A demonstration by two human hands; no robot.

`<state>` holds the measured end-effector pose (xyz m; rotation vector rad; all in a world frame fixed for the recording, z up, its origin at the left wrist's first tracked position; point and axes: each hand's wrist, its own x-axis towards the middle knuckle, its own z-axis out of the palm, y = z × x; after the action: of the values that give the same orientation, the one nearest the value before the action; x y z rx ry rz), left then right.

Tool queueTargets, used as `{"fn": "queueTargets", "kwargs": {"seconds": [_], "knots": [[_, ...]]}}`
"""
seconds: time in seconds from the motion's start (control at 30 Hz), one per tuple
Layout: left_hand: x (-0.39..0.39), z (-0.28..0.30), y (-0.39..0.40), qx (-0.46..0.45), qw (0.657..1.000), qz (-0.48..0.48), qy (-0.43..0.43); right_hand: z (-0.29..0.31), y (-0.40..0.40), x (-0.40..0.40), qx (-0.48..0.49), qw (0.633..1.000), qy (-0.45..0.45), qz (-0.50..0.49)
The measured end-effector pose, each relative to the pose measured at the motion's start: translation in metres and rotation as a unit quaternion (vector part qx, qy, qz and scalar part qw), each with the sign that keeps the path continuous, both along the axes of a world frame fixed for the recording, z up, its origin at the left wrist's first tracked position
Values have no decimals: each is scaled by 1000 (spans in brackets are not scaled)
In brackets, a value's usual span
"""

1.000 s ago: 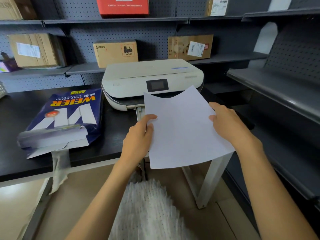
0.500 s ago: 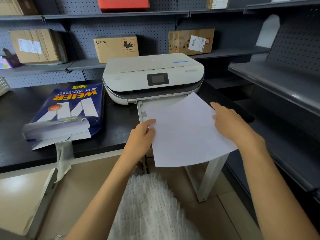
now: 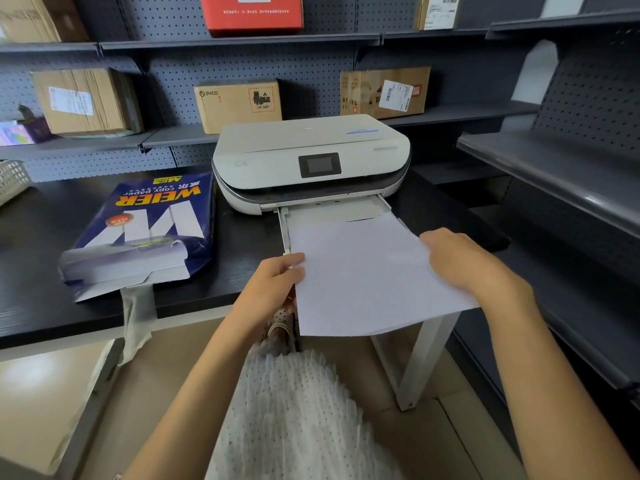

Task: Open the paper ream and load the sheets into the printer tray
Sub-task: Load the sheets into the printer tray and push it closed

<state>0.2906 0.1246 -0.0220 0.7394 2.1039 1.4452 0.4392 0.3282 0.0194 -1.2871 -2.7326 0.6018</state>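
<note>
A white printer stands on the black table, its paper tray pulled out toward me. I hold a thin stack of white sheets flat over the tray, its far edge lying inside the tray. My left hand pinches the stack's left edge; my right hand grips its right edge. The blue paper ream lies to the left of the printer, its near end torn open with white sheets showing.
A strip of torn wrapper hangs over the table's front edge. Cardboard boxes sit on pegboard shelves behind. Grey shelving runs along the right. A white mesh basket is at far left.
Both hands have lowered the sheets and moved them forward, from upright in front of the printer to flat over the tray, with the far edge now inside it.
</note>
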Motion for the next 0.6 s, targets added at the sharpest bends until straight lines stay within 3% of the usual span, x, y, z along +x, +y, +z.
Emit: {"fn": "queueTargets", "kwargs": {"seconds": [0.6], "knots": [[-2,7,0,-14,1000,-16,12,-5,13,-2,-9,999,-11,43]]}}
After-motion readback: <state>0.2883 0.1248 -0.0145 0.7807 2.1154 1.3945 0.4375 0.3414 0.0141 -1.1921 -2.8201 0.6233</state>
